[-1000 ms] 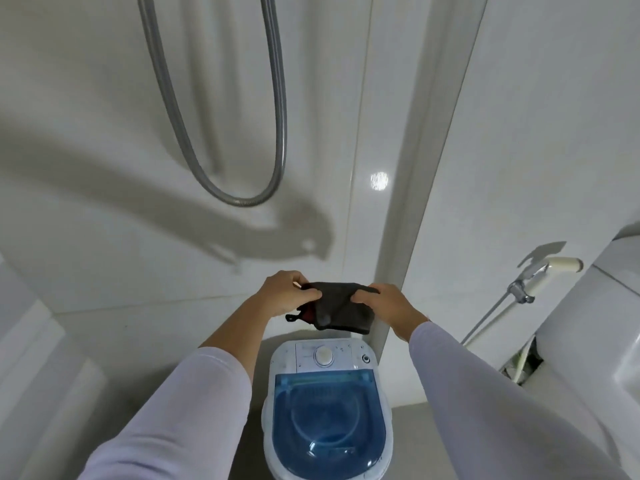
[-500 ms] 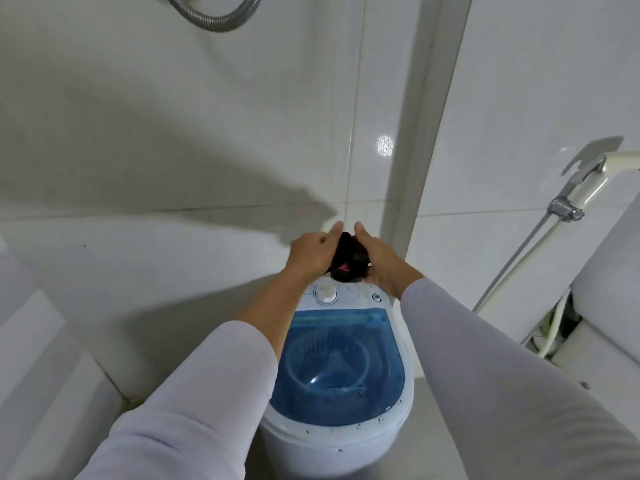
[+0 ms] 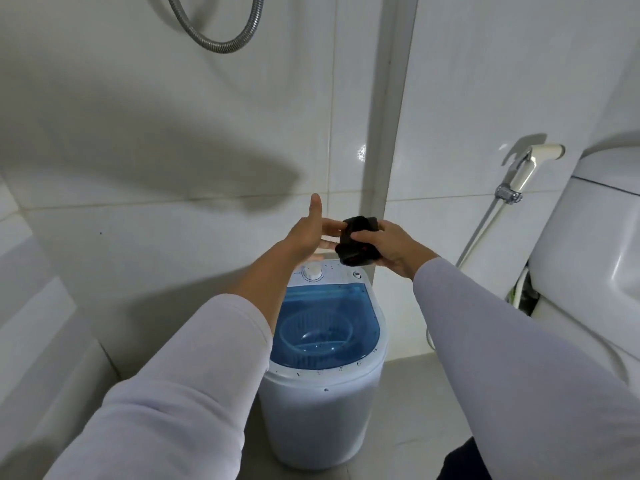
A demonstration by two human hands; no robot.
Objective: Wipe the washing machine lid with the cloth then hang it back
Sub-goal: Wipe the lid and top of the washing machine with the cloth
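A small white washing machine (image 3: pixel 322 407) stands on the floor against the tiled wall, its blue see-through lid (image 3: pixel 323 322) closed, with a white dial (image 3: pixel 311 273) behind it. Above the dial I hold a dark cloth (image 3: pixel 358 242), bunched into a wad. My right hand (image 3: pixel 391 245) grips it from the right. My left hand (image 3: pixel 311 230) is beside it with fingers spread and thumb up, the fingertips touching the cloth's left side.
A metal shower hose (image 3: pixel 221 46) loops down the wall at the top. A bidet sprayer (image 3: pixel 526 168) hangs on the wall at right, next to a white toilet (image 3: pixel 588 258). A white ledge (image 3: pixel 34 289) runs along the left.
The cloth went from stretched between both hands to bunched in my right hand. My left hand has opened and let go of most of it. My view has dropped toward the machine.
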